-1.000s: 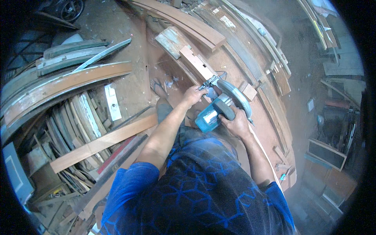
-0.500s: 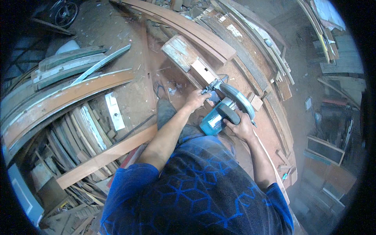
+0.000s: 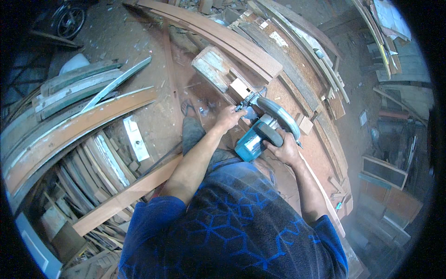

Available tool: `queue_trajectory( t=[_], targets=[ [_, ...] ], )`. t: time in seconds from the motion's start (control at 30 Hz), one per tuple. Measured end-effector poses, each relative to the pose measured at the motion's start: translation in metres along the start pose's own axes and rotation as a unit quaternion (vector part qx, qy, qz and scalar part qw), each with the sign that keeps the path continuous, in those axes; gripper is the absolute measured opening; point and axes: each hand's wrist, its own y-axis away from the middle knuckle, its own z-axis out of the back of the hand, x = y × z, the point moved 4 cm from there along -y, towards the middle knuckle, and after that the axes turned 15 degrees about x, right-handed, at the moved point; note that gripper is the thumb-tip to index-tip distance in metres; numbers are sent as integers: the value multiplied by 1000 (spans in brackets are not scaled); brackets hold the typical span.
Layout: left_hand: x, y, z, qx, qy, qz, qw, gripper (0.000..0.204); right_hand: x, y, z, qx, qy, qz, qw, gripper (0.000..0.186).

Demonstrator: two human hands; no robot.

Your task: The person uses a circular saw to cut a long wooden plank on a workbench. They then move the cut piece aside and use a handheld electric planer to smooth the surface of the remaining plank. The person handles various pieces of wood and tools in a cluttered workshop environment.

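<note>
I have the right hand (image 3: 285, 149) wrapped around the dark handle of the circular saw (image 3: 248, 145), its fingers closed on the grip. The saw, teal-bodied with a grey blade guard (image 3: 281, 111) curving along its right side, is directly in front of the shirt (image 3: 232, 223). I have the left hand (image 3: 227, 119) at the saw's front left, fingers bent near its base; from here I cannot tell whether they grip the base edge or the wood beside it.

Just ahead of the saw I see a pale wooden piece (image 3: 239, 88) with a dark slot, and beyond that a thick block (image 3: 211, 67) with worn, whitish paint. A small wooden block (image 3: 304, 124) sits on the bench (image 3: 320, 160) just right of the guard. Farther ahead of the saw run long brown boards (image 3: 223, 35). Well to the saw's left, a bare plank (image 3: 127, 197) lies across heaped wood strips (image 3: 100, 162).
</note>
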Motion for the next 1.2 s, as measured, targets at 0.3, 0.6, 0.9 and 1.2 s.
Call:
queue_trajectory(
  t=[0.3, 0.6, 0.9, 1.2],
  targets=[
    [-8, -5, 31, 33, -12, 21, 999, 37, 17, -26, 0, 2, 8, 2, 1000, 39],
    [-10, -14, 58, -4, -3, -13, 1000, 34, 32, -50, -1, -2, -2, 5, 1000, 38],
    [-36, -9, 85, 26, -15, 18, 999, 32, 49, -74, -1, -8, 9, -3, 1000, 35],
    [-46, -11, 107, 27, 10, -8, 1000, 36, 67, -93, 0, -21, 6, 1, 1000, 30]
  ],
)
